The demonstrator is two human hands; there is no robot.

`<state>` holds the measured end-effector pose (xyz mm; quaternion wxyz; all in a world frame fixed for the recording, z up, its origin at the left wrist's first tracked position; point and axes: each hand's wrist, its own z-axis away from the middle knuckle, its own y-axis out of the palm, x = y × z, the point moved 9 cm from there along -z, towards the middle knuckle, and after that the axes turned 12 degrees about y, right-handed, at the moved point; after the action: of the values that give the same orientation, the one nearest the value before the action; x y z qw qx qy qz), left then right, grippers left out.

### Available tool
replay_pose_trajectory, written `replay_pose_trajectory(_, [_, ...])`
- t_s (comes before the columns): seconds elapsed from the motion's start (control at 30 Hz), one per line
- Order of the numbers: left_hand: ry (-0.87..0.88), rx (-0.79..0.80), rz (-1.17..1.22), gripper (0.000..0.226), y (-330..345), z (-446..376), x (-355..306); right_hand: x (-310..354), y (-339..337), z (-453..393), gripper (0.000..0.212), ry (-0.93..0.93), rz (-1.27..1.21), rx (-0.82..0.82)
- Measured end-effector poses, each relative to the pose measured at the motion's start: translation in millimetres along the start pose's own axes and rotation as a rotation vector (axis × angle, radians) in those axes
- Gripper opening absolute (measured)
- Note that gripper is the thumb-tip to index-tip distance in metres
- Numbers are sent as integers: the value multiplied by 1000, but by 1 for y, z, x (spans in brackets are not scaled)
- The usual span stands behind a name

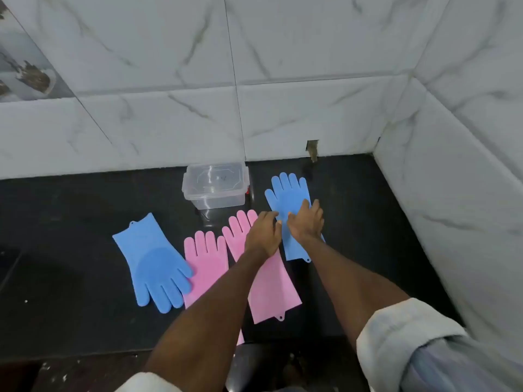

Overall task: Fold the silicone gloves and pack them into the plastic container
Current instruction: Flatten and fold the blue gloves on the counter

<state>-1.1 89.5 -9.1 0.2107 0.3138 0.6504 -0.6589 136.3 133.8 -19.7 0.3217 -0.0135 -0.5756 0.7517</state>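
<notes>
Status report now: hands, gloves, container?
Both hands, left hand and right hand, on right blue glove. Four gloves flat, unfolded. Plastic container lidded.

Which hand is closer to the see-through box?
Left. The left hand sits just below and right of the plastic container, over a pink glove. The right hand is farther right, on the blue glove.

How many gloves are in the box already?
None yet. The clear plastic container by the wall still has its lid on, and all four gloves lie flat on the black counter. Both the left hand and right hand rest on the right blue glove, apparently starting its fold. The left blue glove and two pink gloves wait.
</notes>
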Motion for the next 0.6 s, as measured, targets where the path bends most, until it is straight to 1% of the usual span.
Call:
replay_pose_trajectory(0.07, [-39, -25, 25, 41, 0, -6, 5, -4, -2, -9, 65, 87, -119, 8])
replay_pose_trajectory(0.13, [-86, -17, 43, 43, 5, -12, 11, -6, -3, -18, 65, 146, -205, -7])
replay_pose_trajectory(0.2, [-112, 5, 67, 45, 13, -20, 15, -8, 1, -27, 59, 219, -352, 67])
replay_pose_trajectory(0.3, [-149, 26, 123, 50, 21, -27, 21, -5, 13, -35, 42, 294, -689, 279])
replay_pose_trajectory(0.37, [-190, -25, 216, 50, 20, -31, 27, 5, 21, -35, 37, 298, -861, 458])
replay_pose_trajectory(0.4, [-215, -74, 288, 48, 20, -31, 30, 12, 26, -31, 35, 297, -933, 581])
replay_pose_trajectory(0.47, [-295, -210, 479, 42, 15, -32, 36, 25, 32, -18, 33, 291, -1062, 843])
replay_pose_trajectory(0.53, [-438, -351, 711, 43, 9, -27, 45, 29, 35, -14, 35, 282, -1178, 982])
replay_pose_trajectory(0.57, [-500, -388, 853, 47, 9, -25, 48, 31, 38, -13, 36, 268, -1210, 1033])
replay_pose_trajectory(0.6, [-540, -387, 1034, 49, 11, -25, 45, 33, 40, -10, 37, 246, -1242, 1094])
